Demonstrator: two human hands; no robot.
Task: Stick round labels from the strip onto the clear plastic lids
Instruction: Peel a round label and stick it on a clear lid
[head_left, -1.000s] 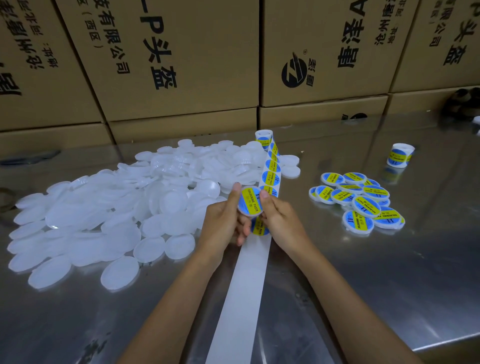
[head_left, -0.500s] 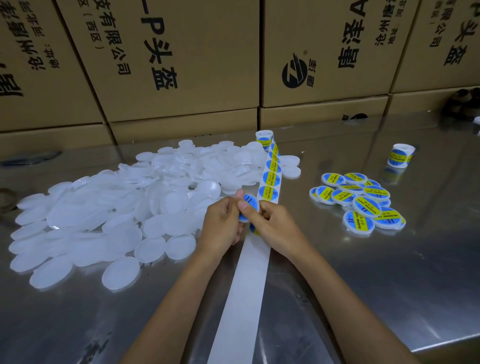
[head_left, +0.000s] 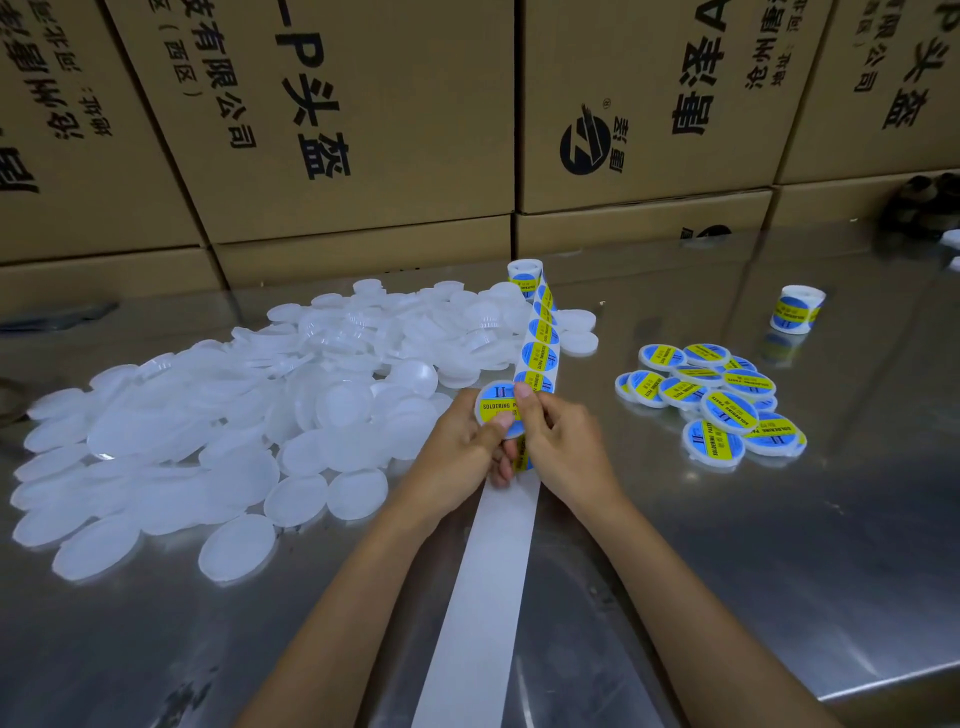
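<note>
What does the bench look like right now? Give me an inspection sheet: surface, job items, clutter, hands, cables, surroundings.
Surface: shiny metal table, reflective.
Job's things: heap of unlabelled clear lids on the left; label strip running from its roll toward the person, bare backing trailing nearer; pile of labelled lids on the right; lid in hand carries a label.
Clutter: second label roll at far right.
Hands: left hand and right hand both hold the lid in hand.
Cables: nothing seen.
Surroundings: stacked cardboard boxes behind the table.

Blue-yellow labelled lid (head_left: 497, 408) touching label strip (head_left: 540, 343).
</note>
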